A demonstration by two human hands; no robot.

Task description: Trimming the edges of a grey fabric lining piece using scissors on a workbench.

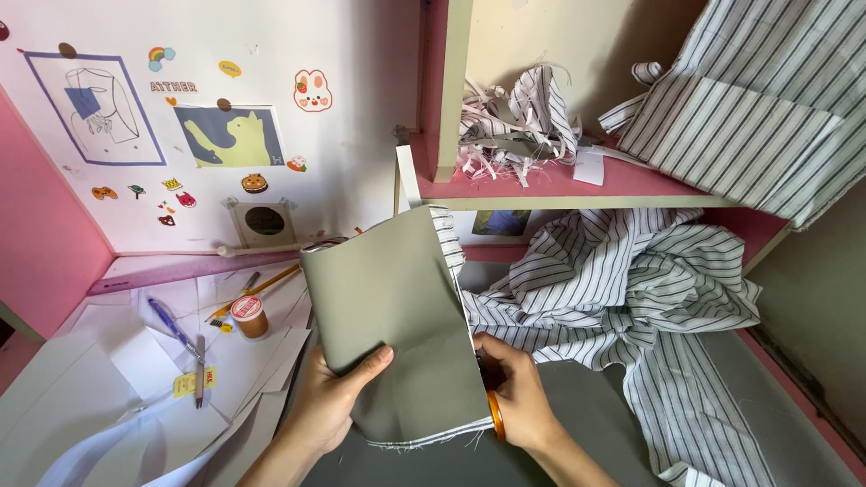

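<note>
left hand clamped on grey fabric piece, thumb on top, frame centre | right hand closed on orange-handled scissors at piece's right edge | striped cloth heaped at right | thread spool seen left, on white paper sheets

A matt, smooth grey cloth panel with a frayed near edge sits over striped woven fabric, soft and crumpled. The scissors have a glossy orange plastic handle. At left lie matt white paper sheets and a thread spool.
</note>
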